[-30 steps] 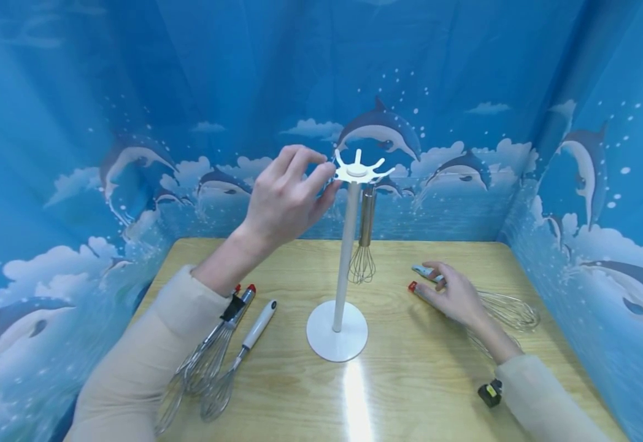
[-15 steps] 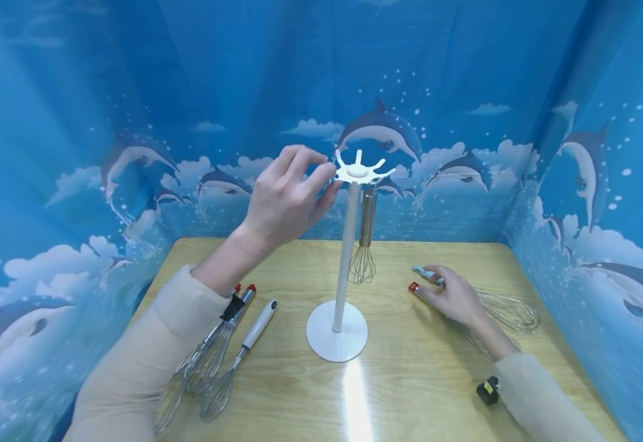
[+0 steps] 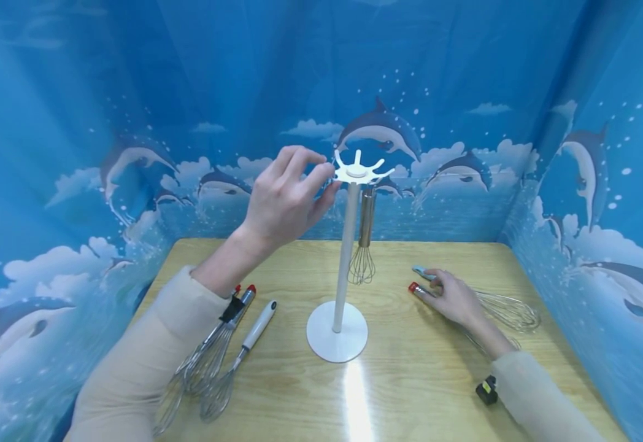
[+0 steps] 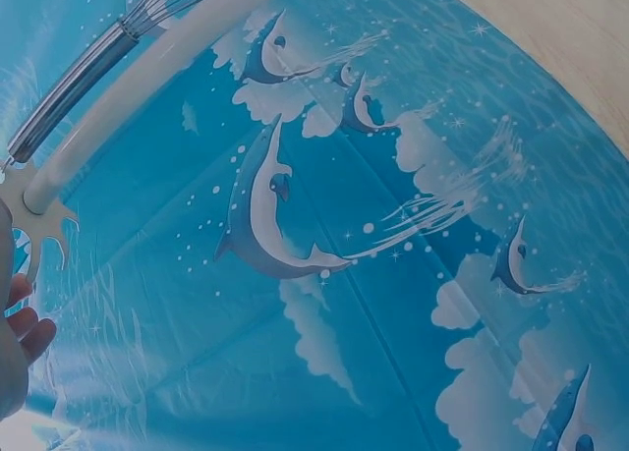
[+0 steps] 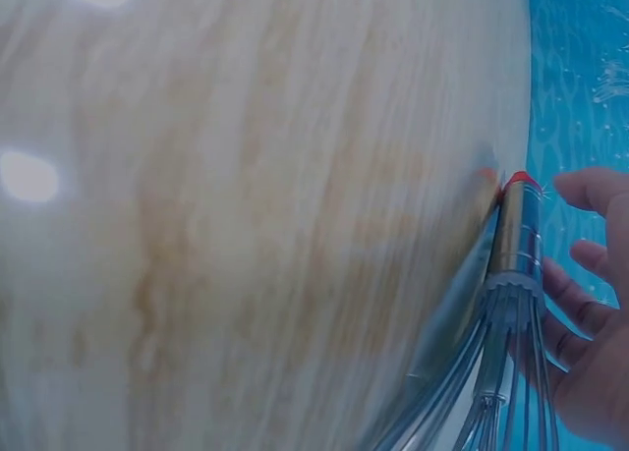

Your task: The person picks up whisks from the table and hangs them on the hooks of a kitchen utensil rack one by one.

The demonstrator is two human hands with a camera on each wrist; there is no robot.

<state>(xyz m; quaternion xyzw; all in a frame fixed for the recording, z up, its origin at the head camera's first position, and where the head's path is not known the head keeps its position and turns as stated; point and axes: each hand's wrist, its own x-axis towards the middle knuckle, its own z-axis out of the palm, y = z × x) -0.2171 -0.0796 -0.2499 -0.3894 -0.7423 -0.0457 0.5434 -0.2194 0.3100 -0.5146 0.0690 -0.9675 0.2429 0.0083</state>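
A white stand (image 3: 349, 245) with a ring of prongs on top rises from a round base. My left hand (image 3: 283, 196) pinches one left prong between thumb and fingers. From the stand's back right hangs a small metal whisk (image 3: 367, 221), its wires downward; it also shows in the left wrist view. My right hand (image 3: 456, 301) is over two whisks lying at the right. One whisk has a red-tipped handle (image 5: 516, 230), the other a light blue handle (image 3: 422, 271). In the right wrist view my fingers (image 5: 580, 299) are spread beside the red-tipped handle.
Several whisks (image 3: 211, 362) lie on the left of the wooden table (image 3: 410, 380), some red-tipped, one with a white handle (image 3: 259, 325). My left forearm reaches over them. A blue dolphin-print curtain (image 3: 277, 67) closes off the back and sides.
My right hand shifts slightly, its fingers drawing back a little from the whisk handles. The left hand stays at the stand's prong, and the hanging whisk keeps its place.
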